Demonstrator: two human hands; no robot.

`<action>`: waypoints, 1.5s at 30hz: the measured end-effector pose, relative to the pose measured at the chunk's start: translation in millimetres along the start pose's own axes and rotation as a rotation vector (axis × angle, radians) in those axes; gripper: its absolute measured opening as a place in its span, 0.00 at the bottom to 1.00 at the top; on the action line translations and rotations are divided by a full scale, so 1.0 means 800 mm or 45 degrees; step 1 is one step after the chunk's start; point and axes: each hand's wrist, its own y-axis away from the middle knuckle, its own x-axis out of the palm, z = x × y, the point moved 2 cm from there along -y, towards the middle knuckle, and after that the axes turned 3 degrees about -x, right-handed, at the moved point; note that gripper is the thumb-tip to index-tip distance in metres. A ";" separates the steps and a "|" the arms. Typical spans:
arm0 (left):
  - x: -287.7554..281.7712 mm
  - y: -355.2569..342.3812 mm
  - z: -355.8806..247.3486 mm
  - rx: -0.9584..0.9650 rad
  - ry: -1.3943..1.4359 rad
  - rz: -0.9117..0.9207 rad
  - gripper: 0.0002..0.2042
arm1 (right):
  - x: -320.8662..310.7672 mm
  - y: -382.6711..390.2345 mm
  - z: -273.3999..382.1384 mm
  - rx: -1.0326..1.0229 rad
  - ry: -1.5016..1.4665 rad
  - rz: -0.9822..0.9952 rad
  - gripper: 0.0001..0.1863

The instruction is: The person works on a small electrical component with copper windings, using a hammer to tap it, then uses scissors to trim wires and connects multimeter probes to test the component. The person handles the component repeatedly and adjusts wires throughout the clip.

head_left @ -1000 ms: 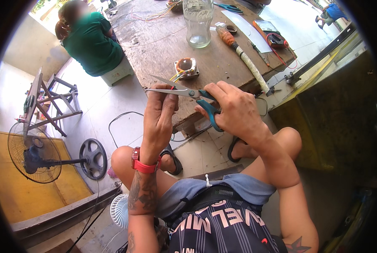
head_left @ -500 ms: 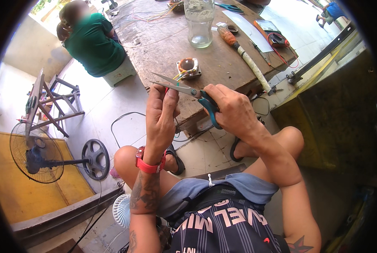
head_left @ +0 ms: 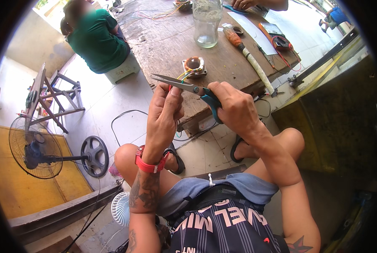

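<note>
My right hand grips the teal handles of a pair of scissors, its blades pointing left over my left fingertips. Between the thumb and fingers of my left hand thin coloured wires are pinched; red, yellow and green ones show. These wires lead up to a small motor stator with copper windings on a square metal base, resting near the table's front edge. The blades look nearly closed, lying across the wires at my left thumb. Whether they touch the wires I cannot tell.
On the wooden table stand a clear glass bottle, a hammer with a wrapped handle, white paper and a multimeter. Another person's hand is at the far edge. A person in green sits at left, near a fan.
The scissor blades have come closer together across the wires. Another person's hand has appeared at the table's far side. My view has shifted slightly, moving the table things right.
</note>
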 end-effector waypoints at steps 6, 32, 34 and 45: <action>-0.006 0.001 0.002 0.066 -0.002 -0.109 0.08 | -0.020 -0.004 0.008 0.228 -0.244 0.045 0.20; 0.002 -0.001 0.013 0.089 0.007 -0.027 0.08 | -0.011 0.004 0.009 0.003 -0.005 0.049 0.13; 0.000 0.000 0.012 0.086 0.037 -0.015 0.08 | -0.014 0.002 0.009 -0.030 0.003 0.017 0.17; 0.002 0.003 0.006 0.054 0.054 -0.070 0.06 | -0.002 0.006 0.008 0.038 0.026 0.040 0.19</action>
